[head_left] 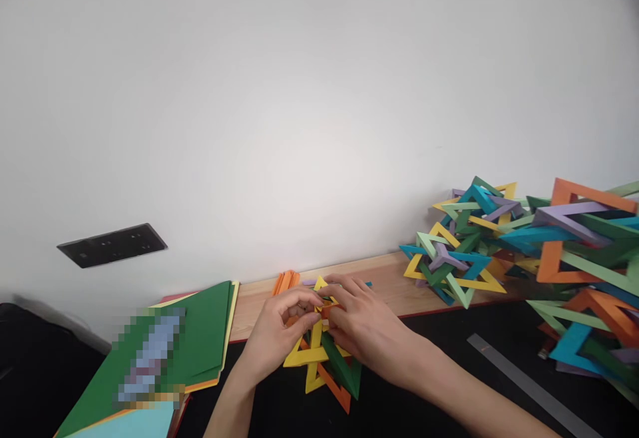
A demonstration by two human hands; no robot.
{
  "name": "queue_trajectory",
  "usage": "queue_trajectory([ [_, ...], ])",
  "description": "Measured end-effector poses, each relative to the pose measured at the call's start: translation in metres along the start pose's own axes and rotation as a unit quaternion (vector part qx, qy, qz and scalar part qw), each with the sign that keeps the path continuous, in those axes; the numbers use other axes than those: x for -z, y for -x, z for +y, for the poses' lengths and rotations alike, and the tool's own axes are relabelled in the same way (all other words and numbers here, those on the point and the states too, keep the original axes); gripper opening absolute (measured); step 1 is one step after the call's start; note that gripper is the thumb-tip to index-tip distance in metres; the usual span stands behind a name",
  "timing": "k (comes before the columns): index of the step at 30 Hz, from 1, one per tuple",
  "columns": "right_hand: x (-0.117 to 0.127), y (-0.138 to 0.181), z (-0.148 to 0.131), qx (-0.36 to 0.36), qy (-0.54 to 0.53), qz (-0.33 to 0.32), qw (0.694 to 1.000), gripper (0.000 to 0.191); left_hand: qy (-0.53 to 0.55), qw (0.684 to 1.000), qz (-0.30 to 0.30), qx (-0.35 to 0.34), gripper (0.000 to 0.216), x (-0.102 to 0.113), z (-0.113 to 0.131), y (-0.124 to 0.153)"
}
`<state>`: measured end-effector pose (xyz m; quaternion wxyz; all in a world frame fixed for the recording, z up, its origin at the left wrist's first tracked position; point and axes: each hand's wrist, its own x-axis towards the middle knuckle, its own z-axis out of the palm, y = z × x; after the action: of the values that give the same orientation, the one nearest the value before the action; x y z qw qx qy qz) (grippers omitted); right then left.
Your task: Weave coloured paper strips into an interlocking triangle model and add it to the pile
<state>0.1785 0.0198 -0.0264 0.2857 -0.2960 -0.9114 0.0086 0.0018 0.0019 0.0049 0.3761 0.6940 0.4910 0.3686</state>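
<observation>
A folded-paper star model [314, 357] in yellow, orange and dark green stands over the black mat in front of me. My left hand [285, 321] pinches its upper part, thumb and fingertips closed on the yellow and orange paper. From the other side, my right hand [360, 315] has its fingers curled over the top of the same model. The two hands' fingertips nearly meet there, and they hide part of the joints. Just behind my left hand, a bundle of orange folded strips [286, 282] lies on the wooden surface.
On the left lies a stack of coloured paper [204, 331], green on top, partly blurred. Several finished paper stars [444, 261] crowd the right side. A ruler [529, 381] rests on the black mat [429, 345]. Behind is a white wall with a black socket panel [112, 245].
</observation>
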Motion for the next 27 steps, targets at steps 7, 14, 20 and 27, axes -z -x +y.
queue_trajectory([
  [7,0.001,0.0,0.003,0.028,-0.037,0.081,0.996,0.016,-0.001,1.0,0.006,-0.007,0.009,0.001,0.001,0.001],
  [14,0.003,-0.002,0.005,0.017,-0.025,0.032,0.999,0.011,-0.023,1.0,0.006,-0.004,0.008,0.0,0.0,0.0],
  [20,0.013,0.0,0.008,-0.024,-0.14,-0.025,0.99,0.012,-0.019,1.0,0.001,-0.007,0.009,0.0,0.001,0.0],
  [27,0.017,-0.001,0.012,-0.103,-0.219,-0.041,0.969,0.017,-0.008,1.0,-0.008,-0.001,0.008,-0.002,0.002,0.001],
])
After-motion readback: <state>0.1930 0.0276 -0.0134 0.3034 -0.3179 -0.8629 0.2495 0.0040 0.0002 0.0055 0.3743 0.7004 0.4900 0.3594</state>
